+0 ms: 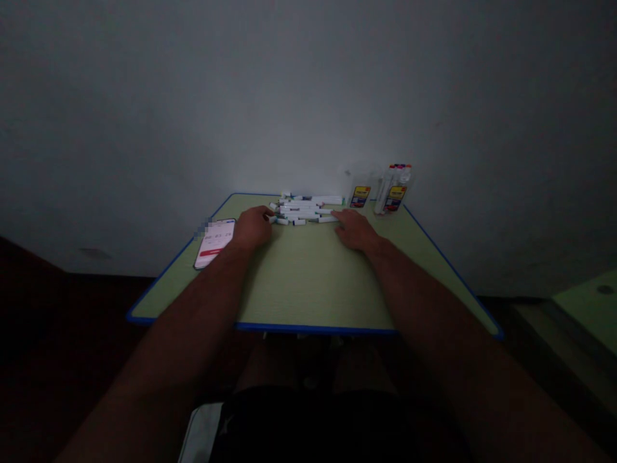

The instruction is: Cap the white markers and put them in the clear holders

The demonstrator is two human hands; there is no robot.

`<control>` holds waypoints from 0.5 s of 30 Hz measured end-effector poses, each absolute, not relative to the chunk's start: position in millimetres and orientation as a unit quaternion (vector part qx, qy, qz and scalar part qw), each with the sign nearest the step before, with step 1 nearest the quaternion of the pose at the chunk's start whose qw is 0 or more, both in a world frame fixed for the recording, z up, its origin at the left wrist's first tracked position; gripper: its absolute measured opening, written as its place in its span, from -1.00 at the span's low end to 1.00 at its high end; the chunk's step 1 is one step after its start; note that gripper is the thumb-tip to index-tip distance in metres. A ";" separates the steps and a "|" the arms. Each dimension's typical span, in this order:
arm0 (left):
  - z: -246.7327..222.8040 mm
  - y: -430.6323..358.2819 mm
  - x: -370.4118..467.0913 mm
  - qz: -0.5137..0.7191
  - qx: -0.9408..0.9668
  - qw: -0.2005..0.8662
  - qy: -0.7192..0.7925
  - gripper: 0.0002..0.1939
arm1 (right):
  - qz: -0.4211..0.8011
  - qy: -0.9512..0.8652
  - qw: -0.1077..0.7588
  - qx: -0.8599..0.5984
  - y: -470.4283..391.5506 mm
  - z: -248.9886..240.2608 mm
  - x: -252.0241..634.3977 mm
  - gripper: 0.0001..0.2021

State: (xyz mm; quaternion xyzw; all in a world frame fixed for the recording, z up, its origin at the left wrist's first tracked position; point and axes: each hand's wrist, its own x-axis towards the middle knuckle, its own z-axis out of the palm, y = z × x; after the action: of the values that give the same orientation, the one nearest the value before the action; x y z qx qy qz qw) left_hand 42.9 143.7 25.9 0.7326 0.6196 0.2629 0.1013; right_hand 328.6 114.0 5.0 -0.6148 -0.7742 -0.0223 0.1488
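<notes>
Several white markers (301,209) lie in a loose pile, mostly sideways, near the back edge of the table. My left hand (254,226) rests at the pile's left end. Its fingers are curved and apart, with the fingertips beside the white marker ends; no grip on a marker shows. At the right end is my right hand (355,229), its index finger stretched out to the tip of a marker and its thumb apart below. Short cap-like pieces (299,222) lie along the pile's near side.
A clear pouch (360,196) with a yellow and dark label stands behind my right hand. Beside it, another clear pouch (395,190) holds orange-topped markers. A phone (215,243) showing a timer lies at the left. The green table (313,283) has a blue edge and stands by a wall.
</notes>
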 end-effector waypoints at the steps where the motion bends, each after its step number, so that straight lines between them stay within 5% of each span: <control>1: 25.7 144.0 42.8 0.263 0.733 0.101 0.619 -0.56 | -0.028 -0.773 0.154 -0.615 114.5 4.7 329.1 -0.46; 15: 27.4 138.3 47.9 0.202 0.773 0.018 0.601 -0.51 | -0.014 -0.763 0.172 -0.622 110.6 8.0 327.6 -0.51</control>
State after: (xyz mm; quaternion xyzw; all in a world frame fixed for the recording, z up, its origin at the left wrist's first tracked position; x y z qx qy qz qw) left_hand 47.9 138.3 27.4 0.7730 0.6012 0.2018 0.0179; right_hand 327.6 110.6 8.0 -0.6223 -0.7634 -0.0139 0.1724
